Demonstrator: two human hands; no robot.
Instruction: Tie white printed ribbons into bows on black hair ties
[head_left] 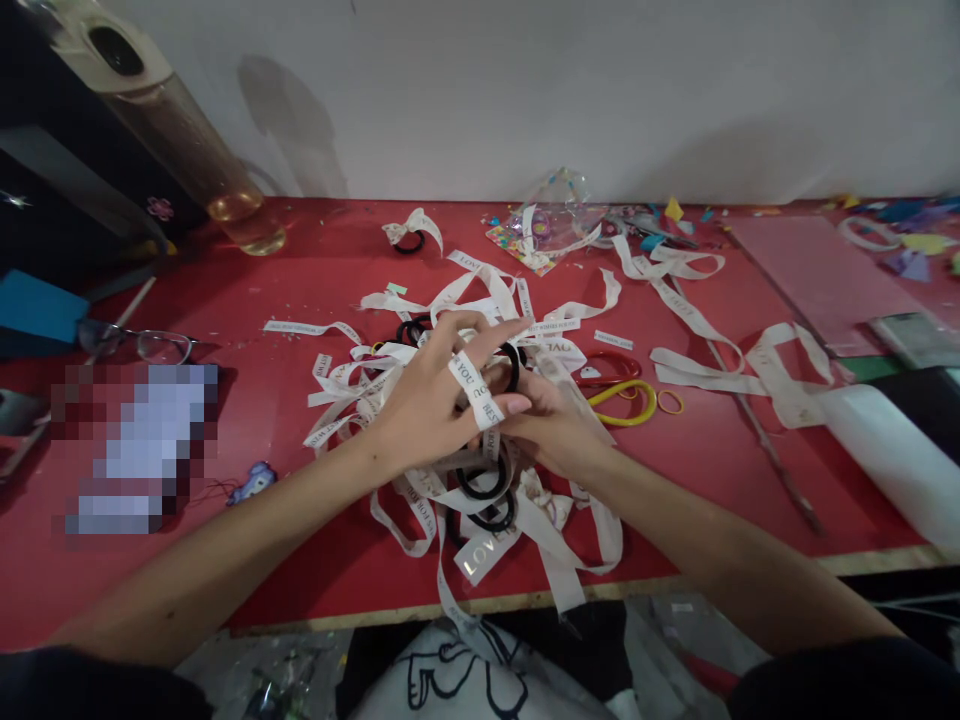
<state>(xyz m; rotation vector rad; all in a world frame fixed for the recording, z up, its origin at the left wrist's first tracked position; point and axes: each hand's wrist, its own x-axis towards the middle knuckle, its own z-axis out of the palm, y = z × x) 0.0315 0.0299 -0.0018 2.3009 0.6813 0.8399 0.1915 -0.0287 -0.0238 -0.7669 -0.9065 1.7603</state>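
Both hands meet over a pile of printed white ribbons in the middle of the table. A white printed ribbon (pixel 475 392) wraps across the fingers of my left hand (pixel 420 390), its thumb bent inward and its index finger stretched to the right. My right hand (pixel 555 425) comes in from the right, fingers closed at a black hair tie (pixel 514 368); its fingertips are partly hidden behind the left hand. More black hair ties (pixel 484 480) lie in the ribbons just below the hands. A ribbon piece with gold letters (pixel 487 550) lies near the table edge.
Red-handled scissors (pixel 611 370) and yellow-handled scissors (pixel 626 403) lie right of the pile. A finished-looking bow on a hair tie (pixel 411 235) sits behind. Eyeglasses (pixel 165 346), a blurred-out phone-like object (pixel 150 440) and a tall bottle (pixel 187 140) are left. A thin stick (pixel 780 465) lies right.
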